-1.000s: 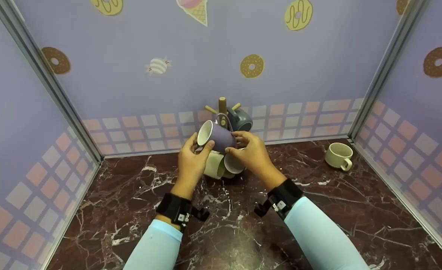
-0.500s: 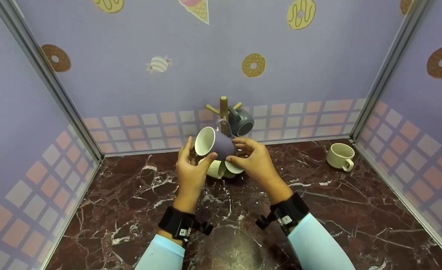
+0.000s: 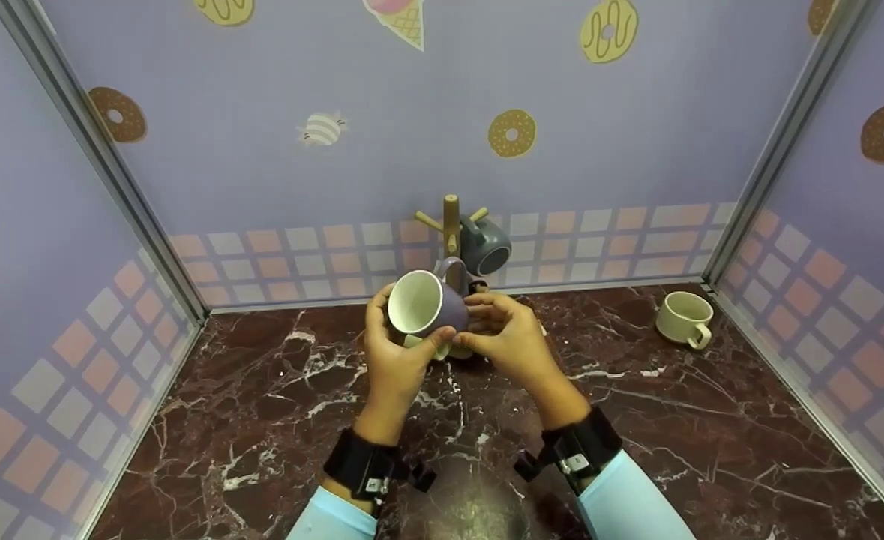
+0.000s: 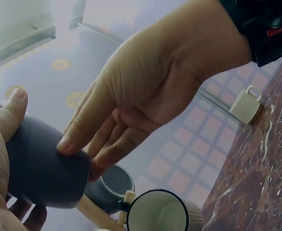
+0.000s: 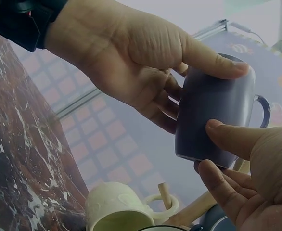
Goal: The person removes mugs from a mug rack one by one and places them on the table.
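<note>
Dark red marbled tabletop: no change since earlier frames. Wooden mug rack at the middle of its back edge; front peg now shows more plainly. Both hands have lowered a little towards the tabletop's front edge. Left hand curls round the mouth end of the purple mug, thumb along the side; right hand pinches the base end between thumb and fingertips. Mug is held tilted in front of the rack, lower than a second ago, white inside turned more to the head camera. Grey mug hangs on the rack's right, unmoved. Pale mug hangs lower, mostly hidden by hands in head view. Cream cup upright near the back right corner, same spot.
</note>
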Demonstrator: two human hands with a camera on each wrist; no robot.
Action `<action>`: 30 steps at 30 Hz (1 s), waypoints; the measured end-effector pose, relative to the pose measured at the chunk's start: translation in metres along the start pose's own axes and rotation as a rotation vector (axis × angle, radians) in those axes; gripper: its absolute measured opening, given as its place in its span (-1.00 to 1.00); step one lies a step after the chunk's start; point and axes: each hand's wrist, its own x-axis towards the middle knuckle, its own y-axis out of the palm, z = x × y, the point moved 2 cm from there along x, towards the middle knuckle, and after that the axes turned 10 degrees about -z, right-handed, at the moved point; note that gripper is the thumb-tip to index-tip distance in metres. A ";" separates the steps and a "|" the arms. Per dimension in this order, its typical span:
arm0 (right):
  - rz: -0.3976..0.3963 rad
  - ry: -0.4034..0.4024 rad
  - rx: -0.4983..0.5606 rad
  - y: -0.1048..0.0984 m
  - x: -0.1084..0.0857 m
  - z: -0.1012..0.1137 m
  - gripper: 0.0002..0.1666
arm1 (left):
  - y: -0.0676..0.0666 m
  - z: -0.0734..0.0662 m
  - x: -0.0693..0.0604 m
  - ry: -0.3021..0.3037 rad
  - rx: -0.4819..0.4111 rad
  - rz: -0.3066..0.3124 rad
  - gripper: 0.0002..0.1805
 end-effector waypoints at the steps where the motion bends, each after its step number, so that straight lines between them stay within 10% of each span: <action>1: 0.001 -0.004 0.005 0.000 -0.001 0.000 -0.36 | 0.000 -0.001 -0.001 0.001 0.001 -0.004 0.14; 24: 0.232 -0.057 0.028 -0.010 -0.016 0.009 -0.57 | -0.010 -0.044 -0.007 0.005 0.163 -0.079 0.07; 30: 0.156 -0.043 0.008 -0.024 -0.013 0.016 -0.70 | -0.013 -0.054 -0.007 -0.037 0.174 -0.039 0.07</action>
